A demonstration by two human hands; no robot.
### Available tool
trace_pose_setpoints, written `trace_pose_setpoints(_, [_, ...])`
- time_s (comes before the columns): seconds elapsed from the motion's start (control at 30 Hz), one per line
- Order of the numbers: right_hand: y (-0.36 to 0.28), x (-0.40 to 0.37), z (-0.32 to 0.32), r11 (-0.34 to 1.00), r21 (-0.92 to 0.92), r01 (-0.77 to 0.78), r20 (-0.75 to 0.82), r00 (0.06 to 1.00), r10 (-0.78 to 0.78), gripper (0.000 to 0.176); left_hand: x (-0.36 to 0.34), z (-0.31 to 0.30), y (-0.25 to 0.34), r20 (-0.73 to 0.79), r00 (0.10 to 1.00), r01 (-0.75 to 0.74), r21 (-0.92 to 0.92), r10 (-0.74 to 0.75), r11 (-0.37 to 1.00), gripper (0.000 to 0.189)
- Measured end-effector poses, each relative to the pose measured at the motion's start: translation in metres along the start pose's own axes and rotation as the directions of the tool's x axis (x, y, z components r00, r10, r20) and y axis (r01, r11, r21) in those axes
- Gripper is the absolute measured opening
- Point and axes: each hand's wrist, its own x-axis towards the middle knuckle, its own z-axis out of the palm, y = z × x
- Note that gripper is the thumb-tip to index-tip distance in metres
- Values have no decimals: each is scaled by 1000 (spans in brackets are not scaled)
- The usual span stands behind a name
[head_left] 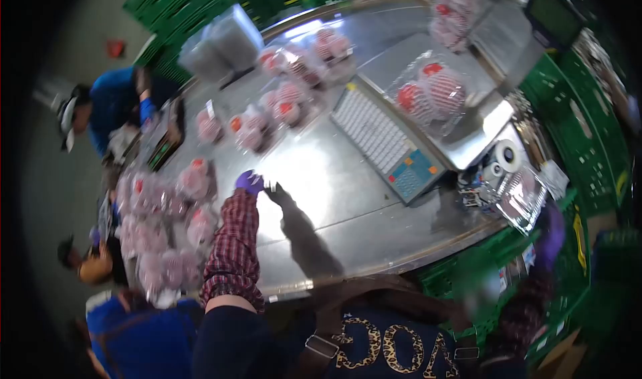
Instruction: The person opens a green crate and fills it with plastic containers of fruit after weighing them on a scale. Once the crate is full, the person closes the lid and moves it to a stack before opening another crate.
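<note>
My left hand [249, 181], in a purple glove, is stretched out above the steel table [294, 235]. Its fingers look drawn together, with small white bits at the tips that I cannot make out. At the far right, my blurred right hand [551, 235], also purple-gloved, grips the lower corner of a shiny clear plastic pack [521, 198] with something pinkish inside. Bagged round fruit in pink-and-white foam nets [249, 130] lies beyond my left hand. Another such fruit pack [433, 91] rests on the scale's metal plate [485, 135].
A scale with a white keypad [374, 128] stands mid-table, and label rolls [507, 155] sit at its right. Many fruit packs [150, 235] crowd the left side. Green crates [568, 125] line the right and back. A co-worker in blue [112, 101] works at the left edge.
</note>
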Motion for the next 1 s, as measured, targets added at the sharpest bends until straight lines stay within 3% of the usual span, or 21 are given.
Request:
trace_pose_setpoints(0.03, [-82,2,37,772,417,-481,147,873,465,34,-20,45,9,-232,972,-56,-57,42,997,22])
trace_pose_setpoints(0.07, [-125,-2,73,771,546,-329,294,937,192,34,-4,52,20,-256,965,-87,-139,49,987,22])
trace_pose_setpoints(0.1, [-171,2,104,557,623,-549,426,836,347,38,11,49,40,-285,957,-120,-219,54,968,23])
trace_pose_setpoints(0.17, [-186,9,162,560,633,-534,561,815,143,40,33,41,63,72,997,12,-196,2,981,24])
trace_pose_setpoints(0.2, [-213,14,178,388,656,-648,594,760,264,37,33,50,59,11,998,-60,-215,64,975,21])
trace_pose_setpoints(0.23, [-203,19,197,267,742,-615,604,786,131,43,20,61,61,-52,991,-135,-234,126,963,18])
trace_pose_setpoints(0.27, [-203,25,212,85,804,-588,573,805,154,42,3,70,60,-119,976,-210,-253,185,944,15])
trace_pose_setpoints(0.3, [-229,37,212,84,755,-651,590,729,347,42,-4,71,54,-193,951,-290,-271,243,918,12])
trace_pose_setpoints(0.33, [-227,44,218,56,762,-645,598,734,320,38,-4,54,48,-45,854,-518,11,518,855,10])
trace_pose_setpoints(0.37, [-217,47,223,26,763,-645,612,735,292,33,-25,61,43,26,819,-574,48,573,818,9])
trace_pose_setpoints(0.4, [-203,44,224,119,808,-577,535,804,261,30,-45,67,37,96,777,-630,75,623,773,8])
trace_pose_setpoints(0.43, [-188,39,223,204,841,-501,460,861,219,27,-107,104,22,38,854,-514,-96,519,852,8])
trace_pose_setpoints(0.47, [-179,33,219,281,863,-419,387,907,165,24,-119,106,5,204,704,-709,142,680,691,9])
trace_pose_setpoints(0.5, [-180,25,202,128,875,-467,426,868,255,17,-134,105,-12,404,528,-847,321,747,424,11])
trace_pose_setpoints(0.53, [-177,20,187,59,862,-503,467,836,289,16,-187,148,-19,345,793,-523,-37,502,851,16])
trace_pose_setpoints(0.57, [-174,11,172,-12,844,-535,510,797,324,15,-202,170,-33,405,753,-569,3,519,823,19])
trace_pose_setpoints(0.77, [-177,-56,90,141,842,-520,448,821,353,27,-200,330,-118,661,687,-298,-122,302,947,23])
trace_pose_setpoints(0.83, [-186,-76,71,125,840,-527,445,804,394,30,-176,369,-155,673,702,-221,-106,234,969,17])
trace_pose_setpoints(0.9, [-188,-93,57,151,816,-558,489,806,334,42,-175,387,-194,616,776,-202,33,139,979,29])
trace_pose_setpoints(0.97, [-192,-106,50,210,773,-599,545,796,264,47,-226,380,-205,754,600,34,310,-268,950,48])
trace_pose_setpoints(1.0, [-201,-110,50,260,727,-636,577,771,271,51,-231,368,-210,823,352,146,422,-446,895,59])
